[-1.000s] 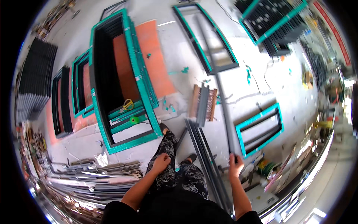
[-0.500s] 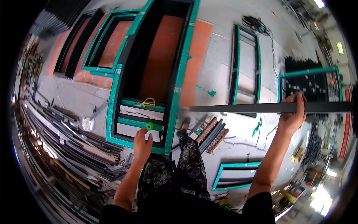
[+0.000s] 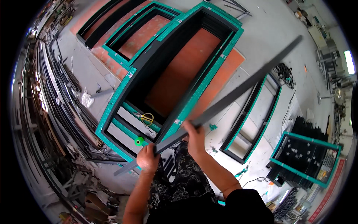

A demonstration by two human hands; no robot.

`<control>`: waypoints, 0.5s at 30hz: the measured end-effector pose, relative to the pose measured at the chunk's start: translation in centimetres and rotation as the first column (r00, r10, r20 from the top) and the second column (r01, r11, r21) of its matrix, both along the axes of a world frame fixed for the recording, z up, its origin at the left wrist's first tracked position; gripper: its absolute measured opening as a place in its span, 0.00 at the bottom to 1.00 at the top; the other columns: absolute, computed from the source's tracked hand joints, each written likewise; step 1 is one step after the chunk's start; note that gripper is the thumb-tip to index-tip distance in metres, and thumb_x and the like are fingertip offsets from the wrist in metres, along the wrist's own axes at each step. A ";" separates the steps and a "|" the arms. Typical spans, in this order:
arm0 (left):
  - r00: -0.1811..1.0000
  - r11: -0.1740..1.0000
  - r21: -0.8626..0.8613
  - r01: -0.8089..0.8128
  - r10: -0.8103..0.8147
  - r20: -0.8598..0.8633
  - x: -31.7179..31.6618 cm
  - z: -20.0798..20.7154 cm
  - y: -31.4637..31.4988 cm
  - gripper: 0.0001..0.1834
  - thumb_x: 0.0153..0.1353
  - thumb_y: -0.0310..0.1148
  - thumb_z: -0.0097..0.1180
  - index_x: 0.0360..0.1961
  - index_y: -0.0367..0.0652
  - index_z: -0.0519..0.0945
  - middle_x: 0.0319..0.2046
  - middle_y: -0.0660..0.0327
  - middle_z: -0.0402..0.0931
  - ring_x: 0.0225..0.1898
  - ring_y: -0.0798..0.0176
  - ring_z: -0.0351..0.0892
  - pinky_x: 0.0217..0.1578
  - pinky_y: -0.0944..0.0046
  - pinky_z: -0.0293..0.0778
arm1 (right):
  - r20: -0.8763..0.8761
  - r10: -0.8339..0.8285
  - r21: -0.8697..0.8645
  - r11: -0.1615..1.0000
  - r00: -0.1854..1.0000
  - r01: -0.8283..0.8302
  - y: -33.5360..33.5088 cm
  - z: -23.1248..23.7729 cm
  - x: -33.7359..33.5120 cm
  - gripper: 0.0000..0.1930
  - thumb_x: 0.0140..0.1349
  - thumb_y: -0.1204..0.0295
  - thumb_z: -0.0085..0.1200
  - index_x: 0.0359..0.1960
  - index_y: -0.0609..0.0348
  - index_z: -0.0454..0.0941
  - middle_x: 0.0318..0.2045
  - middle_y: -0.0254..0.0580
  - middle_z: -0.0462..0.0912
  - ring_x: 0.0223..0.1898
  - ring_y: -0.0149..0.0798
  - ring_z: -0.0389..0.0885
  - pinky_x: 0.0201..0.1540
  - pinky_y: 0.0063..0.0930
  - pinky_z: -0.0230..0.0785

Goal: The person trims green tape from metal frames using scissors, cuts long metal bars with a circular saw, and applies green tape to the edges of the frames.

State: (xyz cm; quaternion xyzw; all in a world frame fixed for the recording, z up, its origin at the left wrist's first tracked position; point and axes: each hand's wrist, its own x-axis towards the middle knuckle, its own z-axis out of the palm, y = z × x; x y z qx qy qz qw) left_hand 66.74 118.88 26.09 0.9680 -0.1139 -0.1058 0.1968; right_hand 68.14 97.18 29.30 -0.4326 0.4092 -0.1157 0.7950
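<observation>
A long dark grey metal bar (image 3: 242, 87) runs slantwise in front of me, its far end up to the right. My left hand (image 3: 147, 159) is closed round it near its lower left end. Closer to its middle, my right hand (image 3: 195, 141) grips the same bar, with fingers partly hidden. Below the bar lies a big frame edged with green tape (image 3: 194, 100), stacked deep in dark layers. On its crosspieces, by my left hand, rest a green tape roll (image 3: 138, 141) and yellow-handled scissors (image 3: 147, 119).
Smaller green-taped frames lie at the far left (image 3: 125, 61) and right (image 3: 225, 147). Another taped frame (image 3: 274, 158) sits by dark stacked profiles at the right. A coiled black cable (image 3: 284, 74) is on the floor. Long metal profiles (image 3: 56, 100) are piled along the left.
The bar has swung from level on the right to a slant across the big frame. My right hand came left with it; my left hand left the tape roll and took hold of the bar.
</observation>
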 end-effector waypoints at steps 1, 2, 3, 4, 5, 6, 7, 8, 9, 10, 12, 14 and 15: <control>1.000 1.000 0.004 0.001 -0.001 -0.016 -0.4 0.2 0.7 0.22 0.40 0.35 0.70 0.40 0.50 0.78 0.31 0.59 0.79 0.36 0.48 0.79 0.33 0.48 0.74 | -0.007 0.121 0.019 0.992 0.993 -0.121 -0.3 0.0 0.2 0.10 0.62 0.67 0.62 0.36 0.59 0.76 0.29 0.31 0.75 0.32 0.27 0.74 0.34 0.25 0.70; 0.998 1.000 0.009 -0.018 0.018 -0.058 -1.1 0.5 1.1 0.21 0.40 0.35 0.70 0.39 0.49 0.78 0.31 0.59 0.79 0.36 0.48 0.79 0.33 0.48 0.74 | -0.177 0.276 0.068 0.961 0.945 -0.268 -1.3 -1.3 -0.5 0.14 0.62 0.62 0.64 0.35 0.61 0.77 0.29 0.31 0.76 0.32 0.27 0.76 0.35 0.26 0.71; 0.995 0.999 0.014 -0.036 0.038 -0.096 -1.8 0.8 1.4 0.20 0.41 0.36 0.69 0.38 0.48 0.78 0.31 0.58 0.78 0.36 0.48 0.79 0.33 0.48 0.74 | -0.191 0.395 0.094 0.919 0.899 -0.384 -2.4 -3.0 -1.5 0.19 0.61 0.56 0.65 0.38 0.62 0.78 0.28 0.31 0.77 0.31 0.27 0.77 0.35 0.28 0.72; 0.983 0.992 0.063 -0.108 0.116 -0.143 -2.4 1.3 1.7 0.18 0.43 0.39 0.68 0.34 0.47 0.77 0.30 0.57 0.78 0.35 0.47 0.80 0.32 0.48 0.74 | -0.182 0.513 -0.071 0.844 0.839 -0.532 -3.7 -4.2 -1.9 0.18 0.61 0.57 0.64 0.38 0.61 0.79 0.28 0.34 0.78 0.30 0.29 0.78 0.35 0.28 0.73; 0.978 0.988 0.061 -0.142 0.149 -0.143 -3.2 1.3 2.4 0.18 0.43 0.39 0.68 0.34 0.47 0.77 0.30 0.57 0.78 0.35 0.47 0.80 0.32 0.48 0.74 | -0.194 0.627 -0.223 0.720 0.754 -0.657 -4.6 -3.5 -1.4 0.18 0.61 0.57 0.64 0.39 0.61 0.79 0.27 0.36 0.79 0.29 0.31 0.80 0.34 0.29 0.73; 0.971 0.982 0.099 -0.164 0.178 -0.159 -3.8 1.1 3.5 0.18 0.44 0.41 0.68 0.33 0.46 0.77 0.30 0.56 0.79 0.35 0.46 0.80 0.32 0.47 0.74 | -0.309 0.622 -0.585 0.472 0.719 -0.660 -5.4 -2.5 -1.2 0.17 0.60 0.59 0.64 0.40 0.60 0.79 0.29 0.39 0.80 0.30 0.34 0.81 0.35 0.30 0.74; 0.963 0.973 0.138 -0.186 0.208 -0.172 -4.5 0.9 4.6 0.18 0.45 0.43 0.68 0.32 0.45 0.76 0.30 0.55 0.79 0.34 0.45 0.80 0.32 0.47 0.74 | -0.401 0.576 -0.823 0.116 0.713 -0.556 -5.9 0.3 0.2 0.17 0.60 0.60 0.64 0.41 0.59 0.79 0.31 0.42 0.81 0.31 0.38 0.82 0.35 0.31 0.74; 0.961 0.965 0.164 -0.205 0.230 -0.152 -5.2 0.6 5.3 0.19 0.46 0.46 0.68 0.29 0.44 0.75 0.27 0.53 0.79 0.32 0.44 0.80 0.30 0.46 0.73 | -0.469 0.563 -0.869 -0.157 0.680 -0.469 -7.0 1.7 1.6 0.20 0.55 0.61 0.66 0.45 0.58 0.79 0.42 0.46 0.81 0.43 0.45 0.81 0.44 0.35 0.73; 0.957 0.962 0.157 -0.223 0.247 -0.152 -5.4 0.8 5.4 0.19 0.46 0.46 0.68 0.29 0.44 0.75 0.27 0.53 0.79 0.32 0.44 0.80 0.30 0.46 0.73 | -0.472 0.573 -0.869 -0.172 0.670 -0.465 -7.6 2.8 3.4 0.20 0.55 0.61 0.66 0.45 0.58 0.79 0.42 0.46 0.81 0.43 0.45 0.81 0.44 0.35 0.73; 0.941 0.955 0.185 -0.230 0.267 -0.209 -5.5 1.4 5.5 0.20 0.47 0.47 0.68 0.28 0.44 0.76 0.26 0.52 0.80 0.31 0.44 0.80 0.30 0.46 0.74 | -0.497 0.647 -0.865 -0.317 0.578 -0.388 -7.9 3.8 5.4 0.23 0.53 0.59 0.67 0.47 0.57 0.78 0.46 0.46 0.79 0.49 0.46 0.78 0.50 0.38 0.70; 0.917 0.949 0.205 -0.239 0.290 -0.275 -5.5 1.2 5.5 0.22 0.48 0.52 0.67 0.26 0.44 0.77 0.23 0.52 0.80 0.29 0.44 0.81 0.30 0.46 0.74 | -0.560 0.745 -0.827 -0.476 0.362 -0.299 -8.3 3.4 8.5 0.32 0.47 0.53 0.68 0.52 0.55 0.77 0.54 0.47 0.75 0.60 0.48 0.70 0.63 0.46 0.59; 0.895 0.948 0.177 -0.266 0.311 -0.321 -5.2 1.1 5.9 0.23 0.49 0.53 0.67 0.26 0.44 0.78 0.24 0.51 0.80 0.29 0.44 0.81 0.30 0.46 0.75 | -0.642 0.748 -0.766 -0.614 0.170 -0.191 -7.9 1.1 11.1 0.31 0.45 0.51 0.69 0.49 0.55 0.77 0.49 0.46 0.78 0.58 0.47 0.72 0.66 0.48 0.58; 0.876 0.955 0.140 -0.262 0.296 -0.380 -4.5 0.5 5.2 0.23 0.49 0.55 0.67 0.26 0.44 0.78 0.24 0.51 0.80 0.30 0.44 0.81 0.31 0.47 0.75 | -0.711 0.699 -0.700 -0.695 0.072 -0.166 -8.9 -0.2 12.1 0.30 0.44 0.51 0.69 0.47 0.54 0.77 0.46 0.45 0.79 0.57 0.46 0.73 0.67 0.49 0.56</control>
